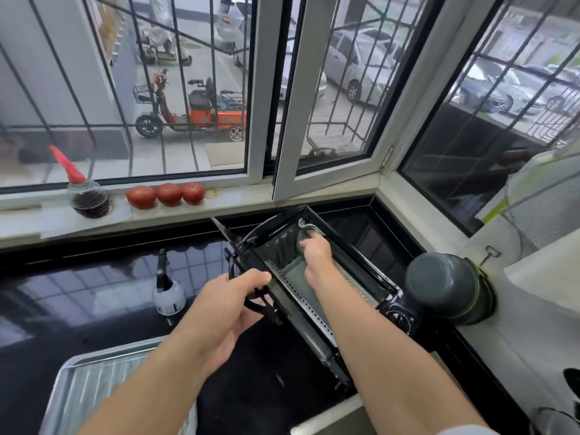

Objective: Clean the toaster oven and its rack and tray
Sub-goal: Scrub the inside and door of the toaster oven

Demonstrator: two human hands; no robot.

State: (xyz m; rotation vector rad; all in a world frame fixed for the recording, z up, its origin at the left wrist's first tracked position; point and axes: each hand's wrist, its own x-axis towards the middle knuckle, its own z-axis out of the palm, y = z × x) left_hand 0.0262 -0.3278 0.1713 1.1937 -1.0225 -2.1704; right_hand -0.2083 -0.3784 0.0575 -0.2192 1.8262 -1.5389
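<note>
I am seeing the toaster oven (314, 277) sitting tipped on the black countertop (94, 293) below the window sill, its opening facing up toward the camera. The right hand (317, 249) is reaching down inside the cavity, fingers curled and pressing a grey-green cloth (306, 232) against the far inner wall. The left hand (226, 306) is gripping the black handle (254, 296) at the oven's near left edge, fingers wrapped around it. A metal tray (94, 381) is lying flat at the lower left, apart from the oven. A dark pot (445, 287) is standing just beside the oven's right end. Three tomatoes (166, 194) and a red-capped bottle (86, 196) are resting on the sill. I cannot make out the rack
</note>
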